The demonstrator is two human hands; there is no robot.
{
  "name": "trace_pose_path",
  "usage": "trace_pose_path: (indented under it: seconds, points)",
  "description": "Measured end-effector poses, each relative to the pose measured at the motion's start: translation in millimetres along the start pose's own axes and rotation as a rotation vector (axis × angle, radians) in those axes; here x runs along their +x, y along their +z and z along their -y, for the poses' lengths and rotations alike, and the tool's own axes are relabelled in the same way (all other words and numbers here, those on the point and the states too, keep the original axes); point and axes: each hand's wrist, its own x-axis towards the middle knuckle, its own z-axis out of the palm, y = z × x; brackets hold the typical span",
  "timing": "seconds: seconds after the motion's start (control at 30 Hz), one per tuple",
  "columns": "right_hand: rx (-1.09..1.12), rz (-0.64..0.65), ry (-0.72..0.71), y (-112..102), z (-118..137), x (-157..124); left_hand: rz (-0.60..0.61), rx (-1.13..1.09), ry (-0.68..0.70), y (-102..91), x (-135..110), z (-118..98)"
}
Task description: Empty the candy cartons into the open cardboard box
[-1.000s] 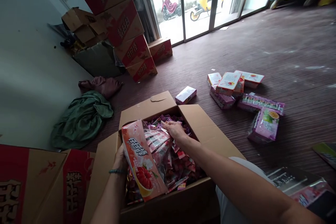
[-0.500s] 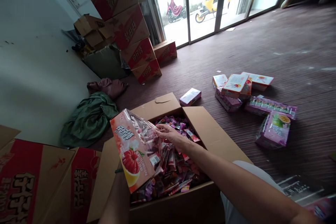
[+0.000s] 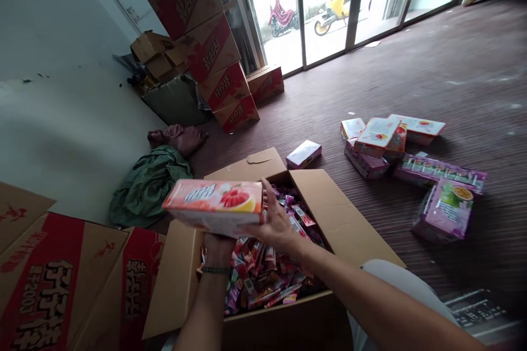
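Observation:
Both my hands hold a pink bag of sweets (image 3: 214, 205) level above an open cardboard box (image 3: 346, 214). My left hand (image 3: 217, 245) supports it from underneath, mostly hidden by the bag. My right hand (image 3: 275, 224) grips the bag's right end, fingers spread against it. The box below is full of several small pink and purple wrapped sweets (image 3: 267, 274).
Pink and purple packs (image 3: 387, 140) and a bundle (image 3: 447, 208) lie on the dark floor to the right. A single pack (image 3: 303, 153) lies behind the box. Red cartons (image 3: 214, 55) are stacked by the glass doors. Another red carton (image 3: 53, 279) is at my left. Green cloth (image 3: 148, 184) lies by the wall.
The bag came up out of the box and turned from tilted to level. My right hand went from the loose sweets to the bag's right end. The view shifted left.

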Motion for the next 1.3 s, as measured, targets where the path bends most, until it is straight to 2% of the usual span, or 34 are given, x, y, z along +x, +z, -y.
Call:
trace_pose_path:
  seconds: [0.1, 0.17, 0.2, 0.3, 0.37, 0.47, 0.57, 0.7, 0.8, 0.97, 1.03, 1.1, 1.17, 1.2, 1.3]
  points:
    - [0.245, -0.105, 0.18, -24.0, 8.6, 21.3, -0.115, -0.047, -0.085, -8.5, 0.8, -10.4]
    - [0.322, -0.078, 0.212, -37.2, 15.2, 26.9, -0.154, -0.04, -0.088, -15.7, -2.1, -22.4]
    - [0.313, -0.036, 0.225, -41.6, 18.0, 27.0, -0.123, -0.04, -0.035, -18.3, -4.6, -28.1]
    - [0.22, 0.103, 0.269, -46.0, 23.8, 22.0, 0.075, -0.056, 0.163, -21.5, -14.7, -38.3]
    - [0.184, 0.089, 0.241, -44.9, 25.9, 19.5, 0.134, -0.054, 0.142, -21.8, -21.0, -38.6]
    - [0.109, -0.025, 0.121, -42.5, 26.8, 20.9, 0.138, -0.014, 0.022, -21.6, -26.5, -36.3]
    - [0.074, -0.053, 0.046, -41.6, 24.7, 25.9, 0.137, -0.027, 0.08, -18.3, -27.9, -40.2]
    - [0.228, -0.108, 0.062, -44.5, 19.8, 32.0, 0.219, -0.001, 0.153, -7.6, -27.9, -54.6]
    - [0.296, -0.129, 0.069, -46.8, 17.0, 32.4, 0.217, 0.033, 0.25, 1.0, -26.6, -61.1]
    - [0.359, -0.114, 0.077, -46.4, 15.3, 29.7, 0.233, -0.005, 0.313, 8.0, -20.3, -59.5]
    - [0.38, -0.165, 0.094, -48.3, 14.3, 32.2, 0.262, -0.023, 0.305, 4.8, -16.1, -58.1]
    - [0.467, -0.296, 0.177, -52.9, 12.6, 36.9, 0.277, 0.008, 0.27, -1.9, -11.6, -55.8]
    - [0.596, -0.348, 0.375, -59.0, 10.5, 41.0, 0.21, 0.234, 0.313, -9.7, -7.1, -50.1]
    - [0.662, -0.311, 0.503, -62.0, 9.4, 42.0, 0.157, 0.402, 0.36, -13.1, -4.8, -45.3]
    - [0.838, -0.077, 0.814, -68.2, 7.2, 39.6, 0.051, 0.897, 0.506, -19.6, 6.1, -21.4]
